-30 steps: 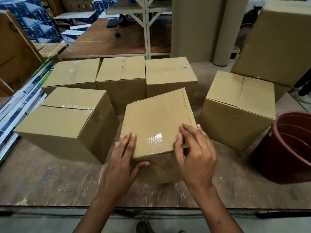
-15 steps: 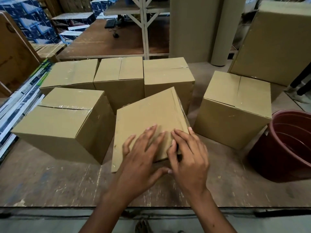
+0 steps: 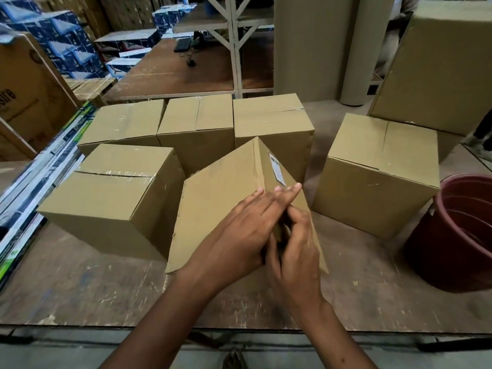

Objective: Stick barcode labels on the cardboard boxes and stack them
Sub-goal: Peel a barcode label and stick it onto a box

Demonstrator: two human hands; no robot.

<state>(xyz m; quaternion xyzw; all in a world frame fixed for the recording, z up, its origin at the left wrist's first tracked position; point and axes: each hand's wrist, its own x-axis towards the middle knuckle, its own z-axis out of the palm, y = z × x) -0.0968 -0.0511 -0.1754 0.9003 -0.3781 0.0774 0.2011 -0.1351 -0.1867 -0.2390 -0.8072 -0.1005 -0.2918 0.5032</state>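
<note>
The plain brown cardboard box (image 3: 221,206) nearest the person stands tilted on the scuffed wooden bench (image 3: 80,288), one edge raised, which turns its right-hand face into view; a small white barcode label (image 3: 277,169) is stuck near the top of that face. The left hand (image 3: 239,230) lies flat across the ridge, fingers straight, apparently steadying the tilt. The right hand (image 3: 295,251) has its grip curled at the lower right face; whether it pinches anything cannot be told. Five similar taped boxes stand around, none stacked. A dark red plastic bucket (image 3: 458,235) sits at the right.
</note>
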